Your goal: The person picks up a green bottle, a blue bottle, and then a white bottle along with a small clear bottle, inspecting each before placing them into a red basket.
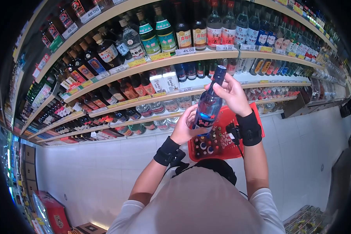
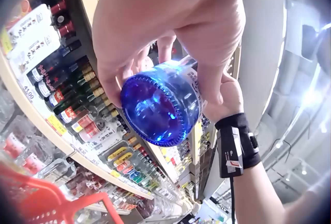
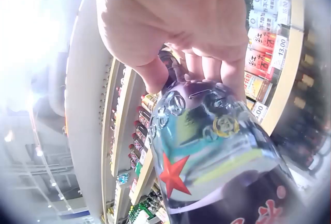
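A blue glass liquor bottle (image 1: 210, 104) with a dark cap, a red star and a dark label is held tilted in front of the shelves. My left hand (image 1: 184, 126) grips it around the lower body; in the left wrist view the fingers and thumb of that hand (image 2: 165, 32) wrap it just above its blue base (image 2: 155, 111). My right hand (image 1: 233, 93) holds the neck near the cap. The right wrist view shows that hand (image 3: 176, 32) curled round the neck above the embossed shoulder and red star (image 3: 174, 175).
Below the bottle, a red shopping basket (image 1: 195, 150) holds several bottles. Curved shelves packed with bottles, with price tags (image 1: 186, 50) along their edges, run across the front and left. A red-sided chest (image 1: 54, 214) stands at lower left, a wire rack (image 1: 306, 221) at lower right.
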Tool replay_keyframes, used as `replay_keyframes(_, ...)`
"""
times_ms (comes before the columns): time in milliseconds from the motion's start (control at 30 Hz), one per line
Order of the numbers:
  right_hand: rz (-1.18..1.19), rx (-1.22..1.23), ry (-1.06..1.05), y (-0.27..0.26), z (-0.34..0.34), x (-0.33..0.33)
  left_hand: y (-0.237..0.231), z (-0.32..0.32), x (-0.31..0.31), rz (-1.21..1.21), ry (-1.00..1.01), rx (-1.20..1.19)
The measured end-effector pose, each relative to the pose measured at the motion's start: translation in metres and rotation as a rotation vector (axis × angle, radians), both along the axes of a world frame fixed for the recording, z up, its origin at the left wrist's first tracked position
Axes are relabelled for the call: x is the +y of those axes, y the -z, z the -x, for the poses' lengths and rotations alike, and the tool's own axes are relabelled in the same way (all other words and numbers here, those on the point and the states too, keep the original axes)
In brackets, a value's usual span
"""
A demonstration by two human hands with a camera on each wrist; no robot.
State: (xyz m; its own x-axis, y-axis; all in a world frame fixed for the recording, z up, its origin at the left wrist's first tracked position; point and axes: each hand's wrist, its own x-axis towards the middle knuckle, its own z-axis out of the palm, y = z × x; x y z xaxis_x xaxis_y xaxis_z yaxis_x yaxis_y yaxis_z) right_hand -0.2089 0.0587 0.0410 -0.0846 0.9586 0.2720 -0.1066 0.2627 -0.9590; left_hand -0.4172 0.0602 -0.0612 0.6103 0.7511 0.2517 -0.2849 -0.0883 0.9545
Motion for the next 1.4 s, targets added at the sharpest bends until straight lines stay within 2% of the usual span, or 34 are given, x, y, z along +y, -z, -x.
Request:
replay_keyframes(133,0.065,-0.031,0.032,0.001,0.016,0.001,-0.002,0.027,0.008,0.012,0.043,0.163)
replay_keyframes(300,0.111,-0.126,0.103,0.01,0.033,0.005,0.022,0.06,0.009,0.074,0.051,0.095)
replay_keyframes(367,0.078,-0.17,0.165,0.014,0.043,0.002,0.014,0.073,0.01,0.111,0.086,0.102)
replay_keyframes(500,0.229,-0.16,0.194,0.019,0.066,-0.01,0.038,0.1,0.015,0.11,0.101,0.111)
replay_keyframes(633,0.251,-0.328,0.277,0.039,0.09,-0.02,0.049,0.126,0.017,0.138,0.101,0.173)
replay_keyframes(733,0.376,-0.417,0.335,0.055,0.099,-0.03,0.061,0.139,0.022,0.098,0.17,0.2)
replay_keyframes(833,0.359,-0.454,0.393,0.065,0.104,-0.04,0.078,0.143,0.019,0.066,0.112,0.174)
replay_keyframes(900,0.358,-0.465,0.394,0.075,0.102,-0.042,0.079,0.145,0.016,0.132,0.147,0.198)
replay_keyframes(1000,0.452,-0.316,0.385,0.077,0.106,-0.042,0.086,0.143,0.012,0.155,0.149,0.287)
replay_keyframes(1133,0.495,-0.234,0.365,0.099,0.094,-0.043,0.107,0.133,0.012,0.15,0.162,0.444)
replay_keyframes(1167,0.514,-0.186,0.358,0.107,0.092,-0.044,0.094,0.13,0.011,0.23,0.187,0.471)
replay_keyframes(1267,0.53,-0.051,0.303,0.123,0.086,-0.044,0.114,0.115,0.003,0.369,0.246,0.348)
replay_keyframes(1400,0.601,-0.064,0.354,0.159,0.066,-0.043,0.117,0.097,-0.008,0.275,0.166,0.411)
